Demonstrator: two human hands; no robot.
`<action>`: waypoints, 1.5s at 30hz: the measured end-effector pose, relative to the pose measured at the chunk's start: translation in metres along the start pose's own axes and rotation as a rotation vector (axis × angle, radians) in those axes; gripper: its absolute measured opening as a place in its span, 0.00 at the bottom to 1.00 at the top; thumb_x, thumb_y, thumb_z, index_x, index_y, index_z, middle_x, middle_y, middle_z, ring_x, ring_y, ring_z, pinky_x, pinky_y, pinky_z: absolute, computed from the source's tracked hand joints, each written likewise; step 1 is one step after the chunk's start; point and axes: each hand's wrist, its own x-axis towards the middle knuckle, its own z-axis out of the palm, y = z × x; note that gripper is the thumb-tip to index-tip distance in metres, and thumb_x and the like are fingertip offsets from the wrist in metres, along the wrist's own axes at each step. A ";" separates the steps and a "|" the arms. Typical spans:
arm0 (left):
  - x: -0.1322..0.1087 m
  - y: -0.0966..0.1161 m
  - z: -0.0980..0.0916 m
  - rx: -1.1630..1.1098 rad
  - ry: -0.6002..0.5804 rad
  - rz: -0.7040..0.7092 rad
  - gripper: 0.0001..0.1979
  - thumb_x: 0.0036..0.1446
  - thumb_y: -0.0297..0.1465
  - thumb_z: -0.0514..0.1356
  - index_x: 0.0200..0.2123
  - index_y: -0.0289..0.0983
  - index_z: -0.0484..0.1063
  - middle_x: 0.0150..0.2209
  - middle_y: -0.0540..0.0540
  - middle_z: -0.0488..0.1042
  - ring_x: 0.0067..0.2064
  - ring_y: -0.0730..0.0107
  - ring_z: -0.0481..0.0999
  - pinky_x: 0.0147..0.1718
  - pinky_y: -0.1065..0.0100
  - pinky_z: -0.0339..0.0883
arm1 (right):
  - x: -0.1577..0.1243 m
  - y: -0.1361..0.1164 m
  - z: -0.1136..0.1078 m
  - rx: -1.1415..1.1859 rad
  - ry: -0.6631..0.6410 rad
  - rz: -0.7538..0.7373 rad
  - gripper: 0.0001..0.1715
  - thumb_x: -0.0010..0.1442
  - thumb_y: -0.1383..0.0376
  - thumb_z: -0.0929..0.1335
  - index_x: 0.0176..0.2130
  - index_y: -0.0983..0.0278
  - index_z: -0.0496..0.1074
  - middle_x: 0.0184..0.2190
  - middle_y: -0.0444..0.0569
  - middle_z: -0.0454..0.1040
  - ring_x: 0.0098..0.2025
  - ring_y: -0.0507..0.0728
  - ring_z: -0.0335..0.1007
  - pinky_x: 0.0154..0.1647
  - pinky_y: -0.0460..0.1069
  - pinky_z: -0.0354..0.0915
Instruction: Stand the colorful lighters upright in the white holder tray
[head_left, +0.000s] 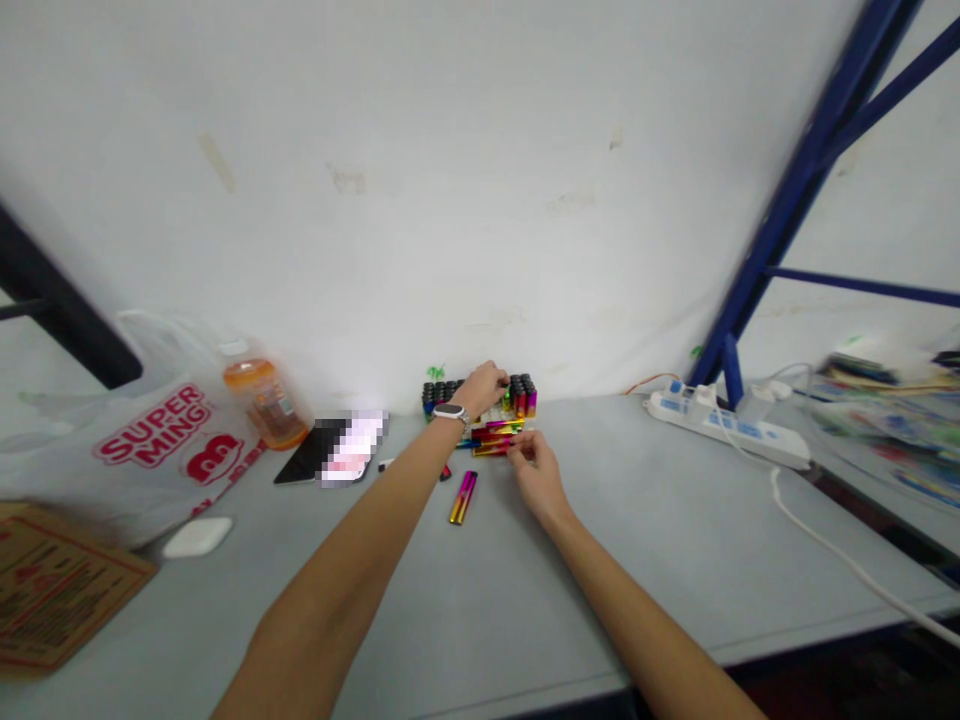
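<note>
Upright black-topped, rainbow-coloured tubes [523,397] stand in rows against the wall, with a gap near the middle. My left hand [484,387], a watch on its wrist, reaches over these rows; its fingers are bent around something at the gap that I cannot make out. Several shiny tubes [493,434] lie on their sides in front of the rows. At their right end my right hand [535,458] has its fingers pinched together by a tube's end; what they grip is too small to tell. Closer to me, purple and gold tubes [463,498] lie on the grey table [450,620].
To the left are a dark tablet [307,452], a phone [352,447], an orange bottle [268,405], a plastic bag [165,440], a white case [198,537] and a cardboard box [64,590]. At right lies a power strip [727,430] with cables, beside a blue frame [780,220].
</note>
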 end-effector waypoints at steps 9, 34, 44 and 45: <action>-0.012 0.012 -0.004 0.163 0.003 0.068 0.10 0.58 0.22 0.56 0.40 0.34 0.76 0.39 0.40 0.74 0.46 0.58 0.72 0.50 0.60 0.65 | 0.005 0.002 -0.005 -0.070 0.022 -0.017 0.06 0.51 0.61 0.65 0.29 0.60 0.68 0.27 0.45 0.70 0.33 0.57 0.64 0.39 0.52 0.61; -0.173 0.014 -0.009 -0.364 0.407 -0.166 0.06 0.60 0.27 0.57 0.37 0.38 0.74 0.39 0.45 0.74 0.39 0.67 0.74 0.38 0.66 0.71 | 0.068 -0.036 0.035 -1.335 -0.606 -0.456 0.15 0.51 0.63 0.70 0.39 0.66 0.79 0.43 0.63 0.73 0.49 0.68 0.62 0.48 0.58 0.55; -0.176 0.022 -0.006 -0.411 0.403 -0.144 0.05 0.60 0.26 0.57 0.37 0.37 0.74 0.38 0.46 0.74 0.36 0.70 0.72 0.32 0.70 0.66 | 0.044 -0.038 0.014 -0.882 -0.387 -0.511 0.13 0.65 0.59 0.61 0.40 0.64 0.68 0.42 0.58 0.74 0.47 0.65 0.66 0.49 0.59 0.59; -0.174 0.024 -0.006 -0.416 0.418 -0.141 0.05 0.60 0.27 0.57 0.37 0.37 0.74 0.38 0.45 0.75 0.36 0.70 0.72 0.32 0.70 0.65 | 0.037 -0.036 0.011 -0.713 -0.369 -0.447 0.13 0.66 0.57 0.60 0.40 0.63 0.66 0.39 0.56 0.74 0.44 0.63 0.68 0.47 0.57 0.61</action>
